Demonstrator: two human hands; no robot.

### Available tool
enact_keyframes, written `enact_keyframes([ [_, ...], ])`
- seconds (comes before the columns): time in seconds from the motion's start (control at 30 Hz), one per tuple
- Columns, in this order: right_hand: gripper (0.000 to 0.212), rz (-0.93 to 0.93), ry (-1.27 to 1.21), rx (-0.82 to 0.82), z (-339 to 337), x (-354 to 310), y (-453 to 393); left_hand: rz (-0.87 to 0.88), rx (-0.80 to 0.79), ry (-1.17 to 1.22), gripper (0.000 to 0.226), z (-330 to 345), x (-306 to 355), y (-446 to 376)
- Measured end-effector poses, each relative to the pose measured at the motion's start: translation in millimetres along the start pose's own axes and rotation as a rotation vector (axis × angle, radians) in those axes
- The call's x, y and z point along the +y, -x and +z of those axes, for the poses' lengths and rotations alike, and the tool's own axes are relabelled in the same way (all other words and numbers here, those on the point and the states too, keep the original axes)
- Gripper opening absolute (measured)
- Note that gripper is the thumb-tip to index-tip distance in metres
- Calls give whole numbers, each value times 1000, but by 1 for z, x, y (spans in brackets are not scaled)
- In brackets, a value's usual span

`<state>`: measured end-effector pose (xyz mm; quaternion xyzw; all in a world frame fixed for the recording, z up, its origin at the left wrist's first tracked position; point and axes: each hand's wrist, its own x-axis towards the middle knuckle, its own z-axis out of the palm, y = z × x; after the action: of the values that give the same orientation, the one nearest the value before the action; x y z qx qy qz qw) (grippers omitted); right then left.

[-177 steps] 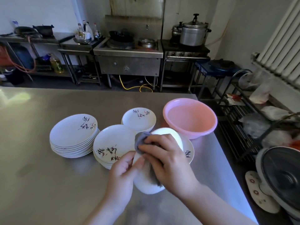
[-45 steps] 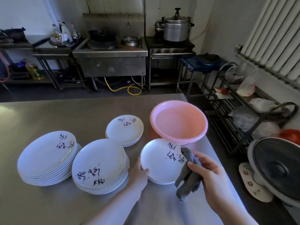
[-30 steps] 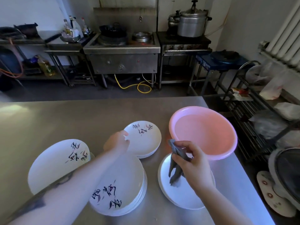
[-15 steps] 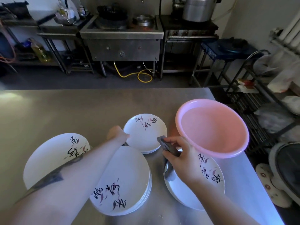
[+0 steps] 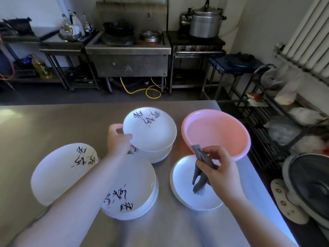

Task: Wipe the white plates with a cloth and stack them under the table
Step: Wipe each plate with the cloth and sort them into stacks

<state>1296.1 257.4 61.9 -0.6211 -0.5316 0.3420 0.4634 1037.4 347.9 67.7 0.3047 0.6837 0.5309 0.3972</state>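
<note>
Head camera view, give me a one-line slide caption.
Left hand lifts a small plate off its stack; right hand holds the cloth.

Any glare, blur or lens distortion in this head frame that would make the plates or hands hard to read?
Head view: wide-angle bending curves the table edge and radiator; glare patch on the steel at far left; the leftmost plate stack is motion-smeared; left hand, lifted plate and cloth read clearly.

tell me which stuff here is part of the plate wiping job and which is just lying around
Part of the job:
- small plate, lifted by the left hand
- grey cloth, held in the right hand
- plate stacks, lone plate

Just lying about:
- pink basin
- pressure cooker
- oil bottle
- yellow hose
</note>
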Motion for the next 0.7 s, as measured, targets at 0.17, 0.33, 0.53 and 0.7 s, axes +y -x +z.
enact_keyframes([
  [0.17, 26, 31, -76, 109, -40, 16, 39, -64, -122, 178, 39, -41, -7, 100],
  [0.33, 28, 45, -55, 83, -53, 40, 79, -185, -150, 186, 40, -59, -60, 181],
  [0.53, 30, 83, -99, -7, -53, 59, 118, -297, -167, 120, 44, -77, -122, 242],
  [0.7, 32, 84, -90, -87, -44, 71, 135, -359, -152, 51, 42, -72, -157, 251],
])
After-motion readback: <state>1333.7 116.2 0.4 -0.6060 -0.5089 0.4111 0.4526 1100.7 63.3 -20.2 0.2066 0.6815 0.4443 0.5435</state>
